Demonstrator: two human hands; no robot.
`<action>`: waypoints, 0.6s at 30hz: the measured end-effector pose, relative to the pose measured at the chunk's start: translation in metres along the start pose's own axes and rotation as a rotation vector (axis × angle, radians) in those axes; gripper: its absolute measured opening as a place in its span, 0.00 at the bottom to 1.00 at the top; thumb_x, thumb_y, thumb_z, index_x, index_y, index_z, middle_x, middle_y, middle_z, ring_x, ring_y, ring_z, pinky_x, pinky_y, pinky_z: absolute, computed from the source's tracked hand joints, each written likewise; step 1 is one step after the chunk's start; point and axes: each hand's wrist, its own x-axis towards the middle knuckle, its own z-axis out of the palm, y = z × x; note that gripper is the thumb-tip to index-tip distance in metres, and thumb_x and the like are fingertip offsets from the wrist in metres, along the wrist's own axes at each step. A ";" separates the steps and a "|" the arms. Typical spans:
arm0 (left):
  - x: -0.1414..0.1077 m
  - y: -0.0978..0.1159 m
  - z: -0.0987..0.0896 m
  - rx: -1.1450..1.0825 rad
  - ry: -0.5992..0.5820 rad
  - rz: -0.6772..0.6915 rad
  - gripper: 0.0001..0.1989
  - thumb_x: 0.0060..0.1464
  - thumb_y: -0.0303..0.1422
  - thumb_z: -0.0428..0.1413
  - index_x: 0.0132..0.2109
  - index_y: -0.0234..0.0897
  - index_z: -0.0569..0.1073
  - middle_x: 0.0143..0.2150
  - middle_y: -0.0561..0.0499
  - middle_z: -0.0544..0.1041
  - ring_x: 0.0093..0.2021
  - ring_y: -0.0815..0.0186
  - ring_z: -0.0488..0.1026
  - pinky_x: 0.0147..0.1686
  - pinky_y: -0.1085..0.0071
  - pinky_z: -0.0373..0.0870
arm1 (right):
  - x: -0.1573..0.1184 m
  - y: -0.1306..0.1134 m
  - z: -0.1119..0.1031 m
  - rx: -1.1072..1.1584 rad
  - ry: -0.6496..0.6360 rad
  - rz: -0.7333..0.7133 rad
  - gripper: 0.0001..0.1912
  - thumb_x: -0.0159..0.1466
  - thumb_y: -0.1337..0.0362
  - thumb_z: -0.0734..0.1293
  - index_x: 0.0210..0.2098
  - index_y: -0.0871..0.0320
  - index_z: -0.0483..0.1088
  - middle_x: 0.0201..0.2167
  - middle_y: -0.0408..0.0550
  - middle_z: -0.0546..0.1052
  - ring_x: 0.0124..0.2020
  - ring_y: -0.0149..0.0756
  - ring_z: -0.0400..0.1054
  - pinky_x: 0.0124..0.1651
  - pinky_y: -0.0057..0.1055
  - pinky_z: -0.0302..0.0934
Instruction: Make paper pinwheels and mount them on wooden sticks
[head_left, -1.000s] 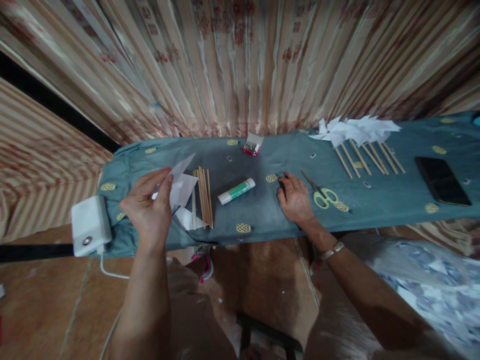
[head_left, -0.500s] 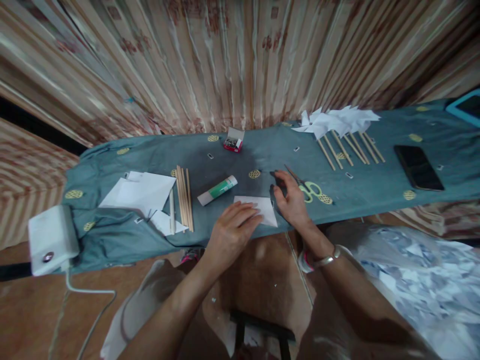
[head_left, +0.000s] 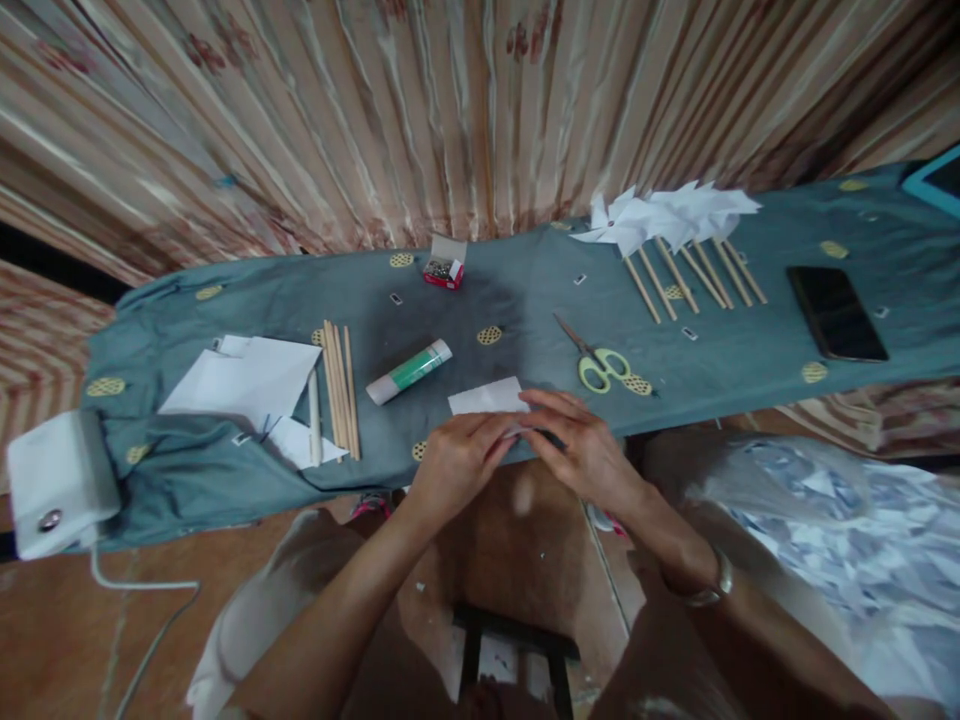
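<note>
A white sheet of paper point(head_left: 487, 397) lies at the table's front edge with its near part under my fingers. My left hand point(head_left: 463, 462) pinches its near edge, fingers pressed together. From the other side my right hand point(head_left: 581, 445) closes on the same edge, fingertips meeting those of the left. Fingers hide the paper's near part. Beyond the paper, to the left, rests a green-and-white glue stick point(head_left: 410, 371). Scissors with yellow-green handles point(head_left: 592, 362) lie past my right hand, blades pointing away to the left.
Several wooden sticks point(head_left: 341, 390) and white paper sheets point(head_left: 244, 380) lie left. A red box of pins point(head_left: 444, 266) stands at the back. Paper pinwheels point(head_left: 667, 222) on sticks and a phone point(head_left: 836, 312) are right. A white device point(head_left: 60, 485) sits at the left end; a plastic bag point(head_left: 862, 540) hangs below.
My right hand has moved left from beside the scissors onto the paper. Both hands now meet at its near edge, and the sheet has turned slightly. The view has shifted a little.
</note>
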 end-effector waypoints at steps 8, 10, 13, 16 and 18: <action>-0.006 -0.024 -0.006 0.006 -0.044 -0.020 0.08 0.62 0.30 0.55 0.44 0.38 0.79 0.41 0.45 0.81 0.42 0.61 0.77 0.42 0.63 0.76 | -0.007 0.023 -0.004 -0.209 0.052 -0.062 0.11 0.66 0.67 0.63 0.43 0.60 0.76 0.53 0.58 0.77 0.54 0.49 0.71 0.57 0.49 0.65; -0.007 -0.022 -0.006 -0.005 -0.065 -0.015 0.08 0.62 0.30 0.55 0.43 0.37 0.79 0.40 0.46 0.81 0.40 0.62 0.75 0.40 0.65 0.76 | -0.007 0.019 -0.004 -0.177 0.030 -0.056 0.12 0.64 0.67 0.64 0.46 0.59 0.75 0.55 0.57 0.75 0.55 0.49 0.69 0.58 0.50 0.64; -0.007 -0.018 -0.006 0.001 -0.085 -0.019 0.08 0.61 0.29 0.55 0.42 0.35 0.79 0.39 0.46 0.81 0.39 0.62 0.74 0.39 0.65 0.75 | -0.003 0.012 -0.003 -0.028 -0.009 -0.009 0.12 0.63 0.66 0.66 0.46 0.57 0.74 0.50 0.53 0.78 0.52 0.46 0.71 0.56 0.46 0.66; -0.007 -0.017 -0.007 0.010 -0.114 -0.035 0.08 0.61 0.28 0.55 0.41 0.34 0.79 0.40 0.46 0.81 0.38 0.63 0.74 0.39 0.66 0.75 | 0.002 0.012 -0.003 0.143 -0.051 0.045 0.06 0.63 0.66 0.67 0.39 0.56 0.76 0.40 0.49 0.81 0.43 0.40 0.74 0.50 0.40 0.67; -0.006 -0.017 -0.008 0.019 -0.136 -0.045 0.08 0.62 0.28 0.54 0.41 0.34 0.79 0.40 0.47 0.81 0.38 0.63 0.74 0.40 0.67 0.75 | 0.005 0.014 -0.002 0.225 -0.068 0.078 0.05 0.64 0.65 0.67 0.36 0.56 0.76 0.37 0.48 0.81 0.41 0.39 0.74 0.48 0.37 0.67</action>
